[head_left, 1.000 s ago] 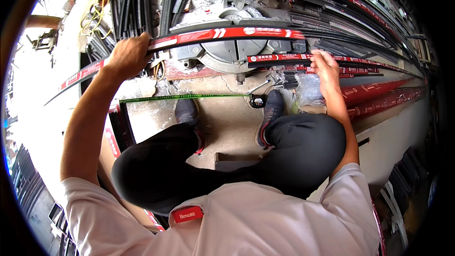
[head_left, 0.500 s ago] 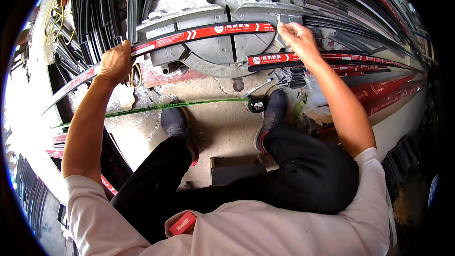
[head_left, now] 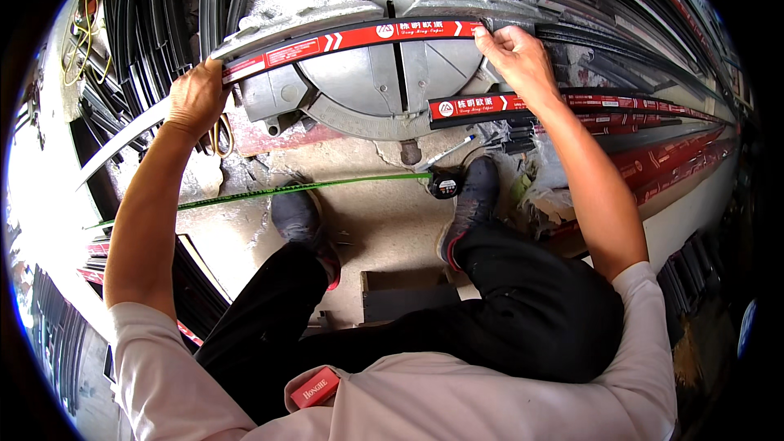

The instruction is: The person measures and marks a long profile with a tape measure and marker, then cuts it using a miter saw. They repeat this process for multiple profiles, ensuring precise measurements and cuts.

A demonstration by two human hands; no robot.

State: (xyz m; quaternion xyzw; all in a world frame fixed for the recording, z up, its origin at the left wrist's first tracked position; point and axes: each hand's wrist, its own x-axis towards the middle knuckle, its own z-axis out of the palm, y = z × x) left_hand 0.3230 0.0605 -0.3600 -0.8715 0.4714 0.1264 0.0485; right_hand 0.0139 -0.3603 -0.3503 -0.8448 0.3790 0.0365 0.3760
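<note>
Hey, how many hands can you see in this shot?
2: the left hand grips the red-and-black strip left of the saw base; the right hand is at the strip's right end.

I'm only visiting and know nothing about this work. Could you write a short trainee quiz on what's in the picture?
1. Multiple choice: where is the black tape measure case?
A) Under the left shoe
B) On the floor beside the right shoe
C) In the shirt pocket

2. True or false: the left hand is on the saw blade.

3. Fill in the colour: the tape drawn out of that case is ____.

Key: 1. B. 2. False; it grips the long red-labelled strip. 3. Green.
</note>
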